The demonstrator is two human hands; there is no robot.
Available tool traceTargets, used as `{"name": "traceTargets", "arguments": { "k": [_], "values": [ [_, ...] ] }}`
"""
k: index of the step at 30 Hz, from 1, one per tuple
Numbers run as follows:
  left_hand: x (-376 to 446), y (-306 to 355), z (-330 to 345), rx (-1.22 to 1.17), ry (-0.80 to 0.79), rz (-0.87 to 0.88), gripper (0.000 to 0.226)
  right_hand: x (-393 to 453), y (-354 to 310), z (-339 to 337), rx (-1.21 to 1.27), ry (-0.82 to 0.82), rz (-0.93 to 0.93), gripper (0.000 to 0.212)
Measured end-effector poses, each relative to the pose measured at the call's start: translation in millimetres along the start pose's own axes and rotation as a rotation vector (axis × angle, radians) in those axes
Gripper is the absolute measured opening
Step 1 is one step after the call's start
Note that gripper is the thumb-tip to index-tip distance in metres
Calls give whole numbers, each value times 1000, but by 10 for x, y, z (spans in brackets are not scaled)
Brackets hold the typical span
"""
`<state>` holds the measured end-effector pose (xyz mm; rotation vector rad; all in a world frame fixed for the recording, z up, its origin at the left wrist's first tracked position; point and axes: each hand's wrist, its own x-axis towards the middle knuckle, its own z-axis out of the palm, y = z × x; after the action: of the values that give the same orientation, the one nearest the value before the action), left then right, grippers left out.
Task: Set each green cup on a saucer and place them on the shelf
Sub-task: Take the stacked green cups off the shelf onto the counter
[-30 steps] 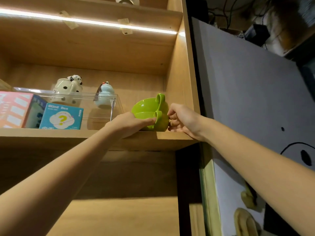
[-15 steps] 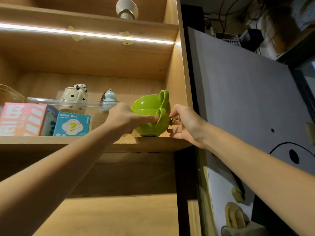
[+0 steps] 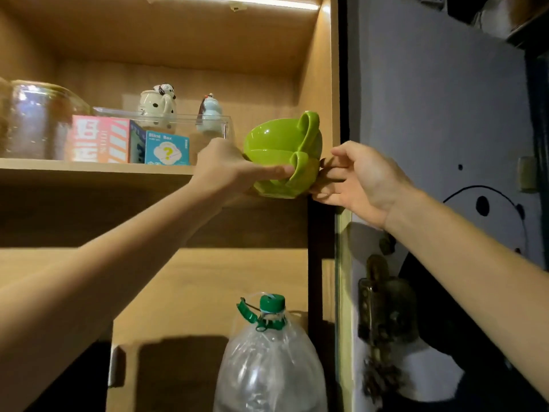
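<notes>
Two glossy green cups are stacked one inside the other (image 3: pixel 276 150), handles to the right, tilted at the right front corner of the wooden shelf (image 3: pixel 98 168). Their base hangs past the shelf's front edge. My left hand (image 3: pixel 228 171) grips the lower cup from the left, thumb across its side. My right hand (image 3: pixel 359 179) touches the stack's right side by the lower handle, fingers curled. No saucer is in view.
On the shelf stand a glass jar (image 3: pixel 35 120), a pink box (image 3: pixel 98 138), a blue "Blind Box" (image 3: pixel 166 148) and a clear tray (image 3: pixel 166 117) with two figurines. A plastic water bottle (image 3: pixel 267 358) stands below. A grey panel (image 3: pixel 430 114) fills the right.
The stacked cups have come forward and down off the shelf corner, held between both hands. The view has tipped down, so the bottle below now shows.
</notes>
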<state>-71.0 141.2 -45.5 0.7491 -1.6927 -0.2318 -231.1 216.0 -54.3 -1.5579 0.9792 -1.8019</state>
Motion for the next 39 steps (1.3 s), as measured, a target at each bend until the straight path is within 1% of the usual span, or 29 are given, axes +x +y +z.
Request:
{"name": "traceTargets", "arguments": {
  "k": [2,4,5,8,10,13,16,18,23,26,30,33,36,39],
  "values": [
    [-228,-53,7,-47,-29,-44,59,-204,92,-7,-11,14,24,25],
    [-484,-133,31,-61,-68,-76,67,-400,217,-10,7,40,64,25],
    [-623,-193,55,-58,-73,-92,67,-499,298,-14,19,58,90,25],
    [-1093,-371,147,-56,-96,-120,53,-812,580,-24,45,94,166,26],
    [-1424,-470,214,-175,-162,-153,48,-1028,793,-38,55,110,219,25],
    [-1884,-688,320,-284,-202,-208,55,-1359,1135,-66,62,111,295,20],
    [-2383,-912,450,-185,-142,-243,68,-1691,1472,-88,94,142,374,20],
    [-2704,-1031,543,-160,-108,-293,78,-1885,1700,-98,106,180,423,21],
    [-3458,-1379,740,-231,-159,-439,90,-2324,2300,-151,114,301,580,31],
    [-3905,-1521,848,-218,-193,-509,90,-2587,2602,-188,81,308,679,35],
    [-4401,-1657,957,-204,-224,-585,88,-2925,2929,-206,60,343,800,28],
    [-4688,-1778,1023,-197,-254,-628,90,-3143,3154,-221,68,365,870,11],
    [-4924,-1909,1101,-180,-280,-686,92,-3318,3402,-236,59,407,903,18],
    [-5104,-2014,1193,-164,-282,-736,88,-3430,3634,-250,70,450,930,20]
  ]
}}
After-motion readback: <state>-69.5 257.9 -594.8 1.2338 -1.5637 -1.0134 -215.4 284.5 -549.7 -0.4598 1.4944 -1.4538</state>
